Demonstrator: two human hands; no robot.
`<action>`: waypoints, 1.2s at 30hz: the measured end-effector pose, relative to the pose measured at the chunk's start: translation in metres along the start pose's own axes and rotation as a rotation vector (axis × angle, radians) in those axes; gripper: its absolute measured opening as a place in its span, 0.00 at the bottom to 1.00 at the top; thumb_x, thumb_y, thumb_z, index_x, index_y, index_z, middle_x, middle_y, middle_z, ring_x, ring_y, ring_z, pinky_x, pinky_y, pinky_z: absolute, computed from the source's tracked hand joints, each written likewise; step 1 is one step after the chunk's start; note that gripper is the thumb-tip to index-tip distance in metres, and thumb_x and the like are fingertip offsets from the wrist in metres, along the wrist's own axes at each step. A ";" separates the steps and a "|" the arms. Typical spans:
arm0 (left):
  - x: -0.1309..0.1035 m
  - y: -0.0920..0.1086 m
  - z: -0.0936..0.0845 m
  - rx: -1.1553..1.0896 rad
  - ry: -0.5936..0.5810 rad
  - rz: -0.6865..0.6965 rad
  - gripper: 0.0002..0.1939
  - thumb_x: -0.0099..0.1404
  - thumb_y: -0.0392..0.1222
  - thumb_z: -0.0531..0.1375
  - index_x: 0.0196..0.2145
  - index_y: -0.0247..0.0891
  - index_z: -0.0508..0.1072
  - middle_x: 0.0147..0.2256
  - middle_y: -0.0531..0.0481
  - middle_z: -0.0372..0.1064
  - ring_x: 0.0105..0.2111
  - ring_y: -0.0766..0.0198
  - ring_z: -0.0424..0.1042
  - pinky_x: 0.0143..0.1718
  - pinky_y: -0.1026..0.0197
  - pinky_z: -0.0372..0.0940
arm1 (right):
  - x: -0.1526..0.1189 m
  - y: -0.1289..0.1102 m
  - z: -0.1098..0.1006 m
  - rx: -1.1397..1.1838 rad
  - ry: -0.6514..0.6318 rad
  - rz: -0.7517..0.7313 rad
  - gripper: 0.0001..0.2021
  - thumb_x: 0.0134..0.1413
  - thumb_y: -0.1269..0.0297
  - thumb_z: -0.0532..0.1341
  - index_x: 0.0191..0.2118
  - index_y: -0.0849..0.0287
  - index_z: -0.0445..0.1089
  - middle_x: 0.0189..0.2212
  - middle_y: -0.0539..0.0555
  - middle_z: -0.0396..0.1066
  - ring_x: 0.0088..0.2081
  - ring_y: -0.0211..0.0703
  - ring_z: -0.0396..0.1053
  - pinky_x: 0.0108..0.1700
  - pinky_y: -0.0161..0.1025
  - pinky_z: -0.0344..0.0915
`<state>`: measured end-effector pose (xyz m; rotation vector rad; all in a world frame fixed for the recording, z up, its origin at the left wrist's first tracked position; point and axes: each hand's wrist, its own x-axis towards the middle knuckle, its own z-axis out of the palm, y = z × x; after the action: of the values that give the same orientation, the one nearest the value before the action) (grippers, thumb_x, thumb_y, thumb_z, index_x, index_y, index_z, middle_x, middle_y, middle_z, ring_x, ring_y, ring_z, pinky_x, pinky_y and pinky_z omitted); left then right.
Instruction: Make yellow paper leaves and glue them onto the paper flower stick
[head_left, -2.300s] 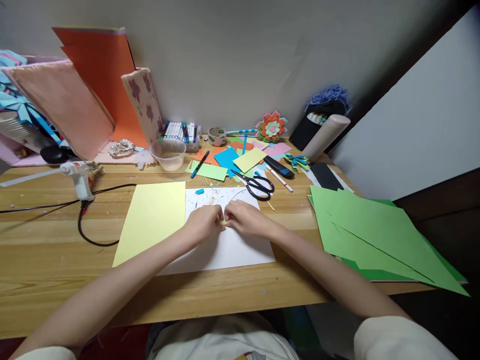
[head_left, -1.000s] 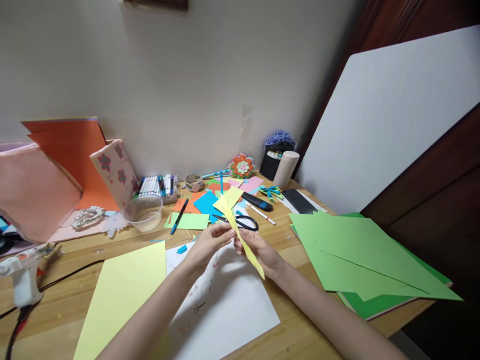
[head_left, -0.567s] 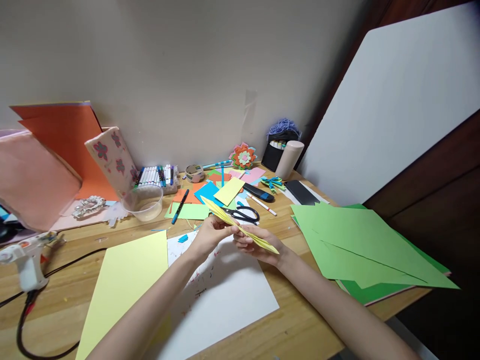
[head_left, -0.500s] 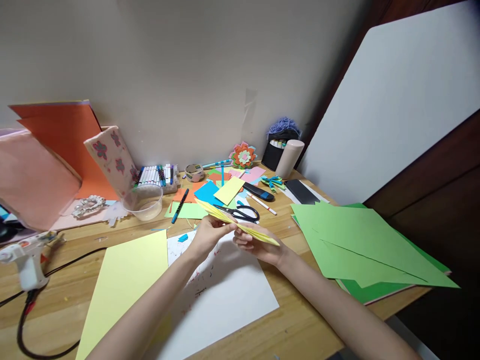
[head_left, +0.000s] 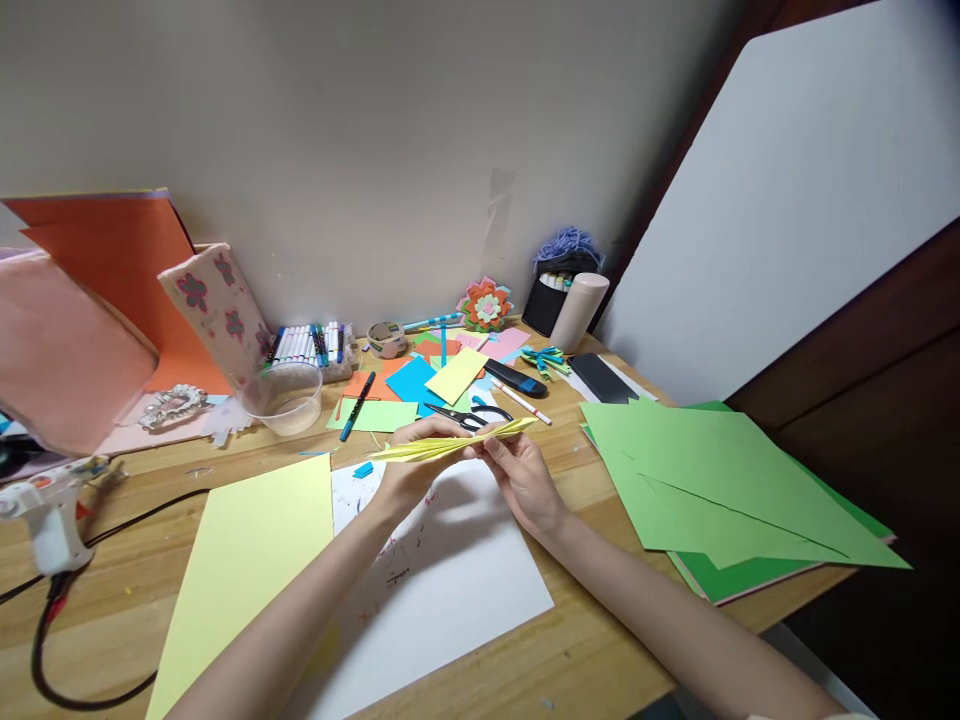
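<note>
A thin, folded piece of yellow paper [head_left: 427, 450] is held up between both hands, above a white sheet [head_left: 465, 560] with red and blue marks. My left hand [head_left: 416, 470] grips its left part from behind and below, with some fingers hidden by the paper. My right hand [head_left: 521, 475] pinches it near the middle between thumb and fingers. Just beyond the hands lie black-handled scissors [head_left: 491, 411], partly covered by the paper. A large pale yellow sheet [head_left: 255, 570] lies left of the white one.
Green sheets [head_left: 697, 480] lie at the right. At the left are a glue gun [head_left: 52, 525] with its cord and a clear bowl [head_left: 283, 400]. Behind are markers [head_left: 307, 346], a tape roll [head_left: 387, 340], a paper flower [head_left: 486, 306], a phone [head_left: 602, 379] and a bottle [head_left: 579, 312].
The yellow paper has turned: its right end has risen and its left end has dropped. My left hand now reaches behind it, and my right thumb has come to its near side.
</note>
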<state>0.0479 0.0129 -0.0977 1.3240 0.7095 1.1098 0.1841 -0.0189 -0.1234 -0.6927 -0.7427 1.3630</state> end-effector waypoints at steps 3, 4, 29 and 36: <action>-0.001 0.002 0.001 -0.022 -0.006 -0.027 0.10 0.45 0.39 0.68 0.26 0.36 0.73 0.28 0.50 0.69 0.30 0.64 0.68 0.34 0.61 0.64 | -0.002 -0.002 0.002 -0.031 0.024 -0.018 0.08 0.42 0.62 0.67 0.30 0.59 0.71 0.26 0.48 0.69 0.29 0.33 0.65 0.37 0.32 0.63; -0.001 0.003 0.002 -0.017 -0.004 -0.025 0.09 0.46 0.40 0.67 0.26 0.36 0.73 0.28 0.50 0.69 0.30 0.64 0.68 0.34 0.61 0.64 | -0.002 -0.003 0.003 -0.038 0.032 -0.014 0.08 0.42 0.62 0.67 0.30 0.59 0.71 0.26 0.48 0.68 0.29 0.33 0.65 0.36 0.33 0.63; 0.004 0.017 -0.017 0.512 -0.339 0.135 0.09 0.53 0.46 0.62 0.23 0.38 0.76 0.24 0.46 0.73 0.27 0.61 0.70 0.30 0.61 0.62 | 0.001 -0.027 -0.006 -0.512 -0.276 0.036 0.09 0.46 0.65 0.63 0.37 0.58 0.71 0.34 0.53 0.71 0.38 0.42 0.68 0.45 0.42 0.64; 0.004 0.013 -0.013 0.242 -0.178 0.093 0.10 0.48 0.45 0.66 0.26 0.36 0.76 0.28 0.45 0.72 0.31 0.59 0.70 0.34 0.59 0.65 | 0.004 -0.017 -0.010 -0.324 -0.176 0.010 0.12 0.40 0.66 0.68 0.35 0.57 0.71 0.32 0.50 0.70 0.35 0.38 0.67 0.42 0.38 0.64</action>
<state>0.0344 0.0205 -0.0870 1.6539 0.6699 0.9865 0.2026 -0.0164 -0.1150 -0.8371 -1.1185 1.3380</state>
